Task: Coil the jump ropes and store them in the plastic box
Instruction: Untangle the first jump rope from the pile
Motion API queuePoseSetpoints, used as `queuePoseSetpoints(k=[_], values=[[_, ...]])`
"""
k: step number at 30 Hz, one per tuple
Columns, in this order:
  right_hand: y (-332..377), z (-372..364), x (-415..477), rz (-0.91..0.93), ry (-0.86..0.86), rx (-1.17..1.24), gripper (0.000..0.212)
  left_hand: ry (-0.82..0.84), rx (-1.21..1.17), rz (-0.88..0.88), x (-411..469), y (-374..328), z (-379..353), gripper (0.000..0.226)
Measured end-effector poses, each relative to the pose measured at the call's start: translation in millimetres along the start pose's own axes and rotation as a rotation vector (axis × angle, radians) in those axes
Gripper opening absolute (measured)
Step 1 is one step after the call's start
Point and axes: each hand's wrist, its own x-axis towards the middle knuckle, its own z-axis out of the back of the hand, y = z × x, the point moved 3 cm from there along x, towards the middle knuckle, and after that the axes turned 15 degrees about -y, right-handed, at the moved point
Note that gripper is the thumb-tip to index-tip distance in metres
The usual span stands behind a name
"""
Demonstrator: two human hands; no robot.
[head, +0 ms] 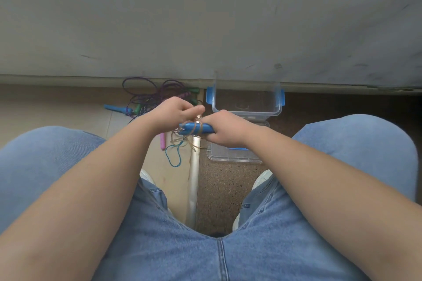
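My right hand point(225, 129) grips a blue jump-rope handle point(196, 128) held level above the floor. A tan rope point(198, 129) is wound round that handle, and my left hand point(174, 113) pinches the rope just above it. Loose tan loops hang below the handle. The clear plastic box point(246, 100) with blue side clips stands open on the floor just beyond my right hand. A tangle of purple ropes point(148, 96) with green handles lies on the floor to the left, by the wall.
The box's clear lid point(230, 153) lies flat on the floor under my right wrist. A blue handle point(117, 108), a pink handle point(162, 142) and a teal rope loop point(173, 155) lie on the floor. A grey wall point(205, 29) stands close ahead. My knees flank the work area.
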Motion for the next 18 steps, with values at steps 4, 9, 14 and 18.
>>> queuePoseSetpoints(k=[4, 9, 14, 18], values=[[-1.0, 7.7, 7.1, -0.192, -0.277, 0.276, 0.026, -0.097, -0.315, 0.203, -2.5, -1.2, -1.1, 0.035], [-24.4, 16.0, 14.5, -0.488, -0.442, 0.121, 0.018, -0.106, -0.046, -0.037, -13.5, -17.5, -12.8, 0.046], [-17.8, 9.6, 8.6, -0.451, -0.167, -0.194, 0.005, -0.02, 0.287, -0.411, -18.7, -34.9, -6.5, 0.041], [0.7, -0.9, -0.3, -0.198, 0.085, -0.311, 0.008, -0.125, 0.482, -0.551, -11.0, -21.9, 5.0, 0.062]])
